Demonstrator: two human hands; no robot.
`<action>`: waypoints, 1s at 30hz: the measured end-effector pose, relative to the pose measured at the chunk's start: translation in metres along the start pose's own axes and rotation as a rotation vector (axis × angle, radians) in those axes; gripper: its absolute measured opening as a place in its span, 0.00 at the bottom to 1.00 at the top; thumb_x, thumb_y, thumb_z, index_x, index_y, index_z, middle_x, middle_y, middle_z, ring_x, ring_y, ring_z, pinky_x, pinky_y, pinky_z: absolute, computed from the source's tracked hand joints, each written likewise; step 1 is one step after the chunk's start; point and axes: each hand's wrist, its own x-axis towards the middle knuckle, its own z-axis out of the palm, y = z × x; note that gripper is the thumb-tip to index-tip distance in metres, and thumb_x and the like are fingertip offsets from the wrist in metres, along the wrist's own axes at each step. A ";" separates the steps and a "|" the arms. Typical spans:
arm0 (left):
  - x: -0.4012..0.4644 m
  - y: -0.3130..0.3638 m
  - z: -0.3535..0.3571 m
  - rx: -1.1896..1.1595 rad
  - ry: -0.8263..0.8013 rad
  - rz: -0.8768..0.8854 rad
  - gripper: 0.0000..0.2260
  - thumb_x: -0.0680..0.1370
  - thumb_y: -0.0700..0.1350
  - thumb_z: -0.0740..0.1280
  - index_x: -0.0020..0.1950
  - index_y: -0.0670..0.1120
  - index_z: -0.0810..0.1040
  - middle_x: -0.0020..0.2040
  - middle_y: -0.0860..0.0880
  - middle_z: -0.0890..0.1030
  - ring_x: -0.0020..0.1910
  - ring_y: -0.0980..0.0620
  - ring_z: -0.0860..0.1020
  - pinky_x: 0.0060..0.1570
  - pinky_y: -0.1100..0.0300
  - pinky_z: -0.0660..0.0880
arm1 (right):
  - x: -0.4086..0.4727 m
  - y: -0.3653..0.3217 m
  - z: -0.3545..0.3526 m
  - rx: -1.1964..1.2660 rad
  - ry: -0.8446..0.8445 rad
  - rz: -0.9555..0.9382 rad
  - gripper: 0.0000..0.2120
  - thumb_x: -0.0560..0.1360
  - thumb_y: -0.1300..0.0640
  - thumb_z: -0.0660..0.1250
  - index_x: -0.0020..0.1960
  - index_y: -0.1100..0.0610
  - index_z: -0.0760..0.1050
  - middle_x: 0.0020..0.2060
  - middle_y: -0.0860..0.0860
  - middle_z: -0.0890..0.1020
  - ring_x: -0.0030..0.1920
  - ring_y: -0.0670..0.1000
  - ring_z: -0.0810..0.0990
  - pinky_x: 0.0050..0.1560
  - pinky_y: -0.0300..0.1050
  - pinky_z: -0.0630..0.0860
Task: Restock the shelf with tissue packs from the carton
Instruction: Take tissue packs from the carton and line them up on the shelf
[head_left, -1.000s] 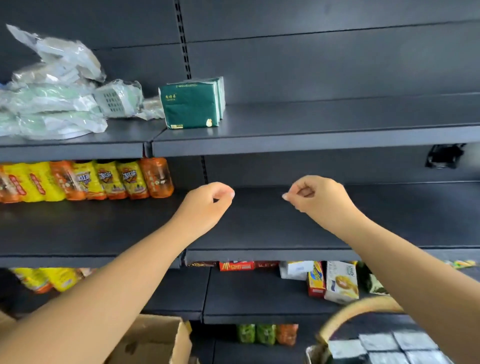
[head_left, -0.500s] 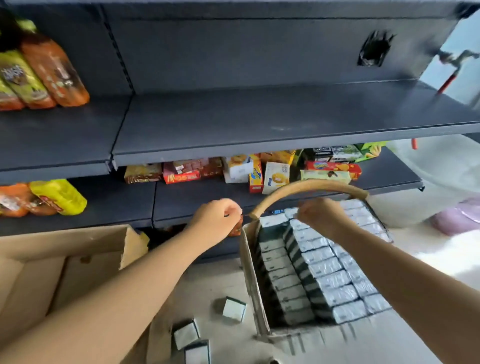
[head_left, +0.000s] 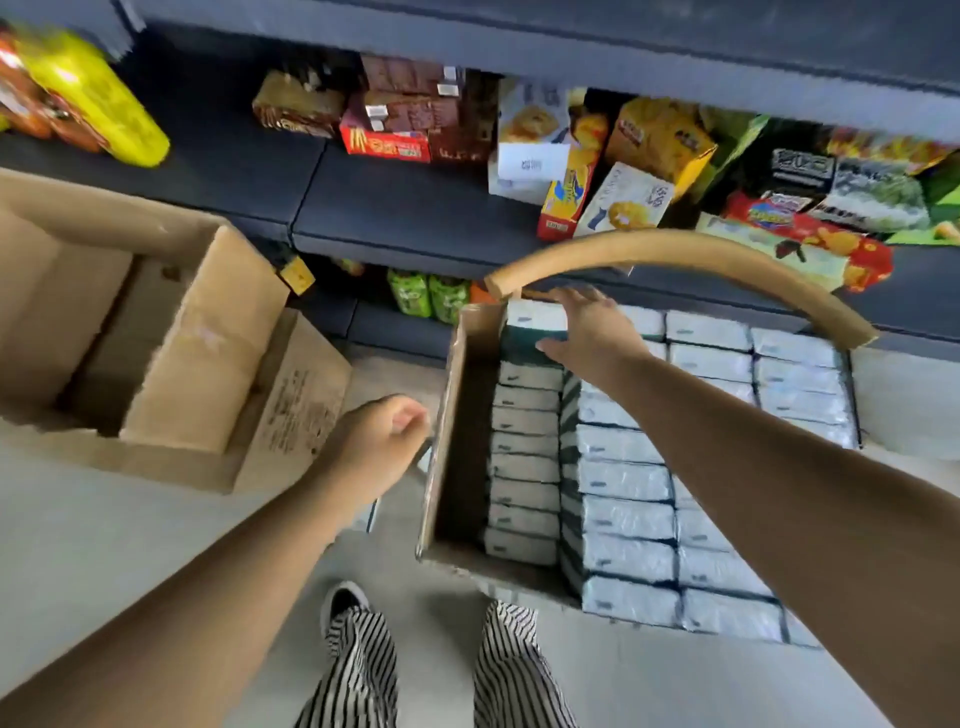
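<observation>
Since the earlier frames, both hands have dropped from the level of the dark shelves to the carton on the floor, and the view has tilted steeply downward. At upper left, yellow and orange snack bags (head_left: 88, 98) lie on a dark grey metal shelf (head_left: 405, 218). Below them, at centre left, an open brown cardboard box (head_left: 208, 343) stands on the pale floor (head_left: 104, 530), its flaps folded inward. The left hand (head_left: 379, 441), at centre of the frame, hovers just beside the outer left wall of the open brown carton (head_left: 447, 431); its fingers are loosely curled and nothing is seen in them. At bottom centre appear black-and-white striped trousers (head_left: 353, 670) and the toe of a dark shoe (head_left: 343, 600). On the shelf at upper centre stand assorted red, yellow and white biscuit boxes (head_left: 561, 166). A curved tan cardboard strip (head_left: 675, 254) arches over the far end of the carton. The right hand (head_left: 587, 327), at centre right, reaches beneath this strip with fingers spread and fairly straight, over the far left corner of the carton; whether it touches a pack cannot be told, and it grasps nothing. White-and-green wrapped tissue packs (head_left: 623, 483) fill the carton in close rows, the leftmost row sitting lower than the others.
</observation>
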 end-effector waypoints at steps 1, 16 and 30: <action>-0.003 -0.005 0.008 -0.029 0.011 -0.019 0.10 0.79 0.45 0.62 0.56 0.44 0.78 0.55 0.48 0.81 0.57 0.51 0.77 0.54 0.61 0.70 | 0.007 0.003 0.006 -0.031 -0.015 -0.022 0.29 0.77 0.54 0.65 0.75 0.55 0.58 0.73 0.54 0.62 0.72 0.55 0.60 0.68 0.46 0.60; -0.049 0.007 0.076 -0.087 -0.103 0.043 0.10 0.79 0.48 0.61 0.57 0.47 0.78 0.51 0.55 0.78 0.50 0.61 0.72 0.45 0.71 0.63 | -0.017 0.012 0.004 0.014 0.145 -0.109 0.22 0.77 0.56 0.64 0.70 0.58 0.65 0.64 0.57 0.71 0.65 0.58 0.68 0.60 0.46 0.66; -0.087 0.011 0.158 0.199 -0.300 0.373 0.23 0.72 0.44 0.72 0.65 0.43 0.72 0.63 0.45 0.74 0.62 0.49 0.72 0.56 0.64 0.64 | -0.211 0.078 -0.015 0.404 0.472 0.300 0.11 0.74 0.57 0.67 0.45 0.58 0.65 0.39 0.51 0.69 0.41 0.52 0.66 0.34 0.42 0.54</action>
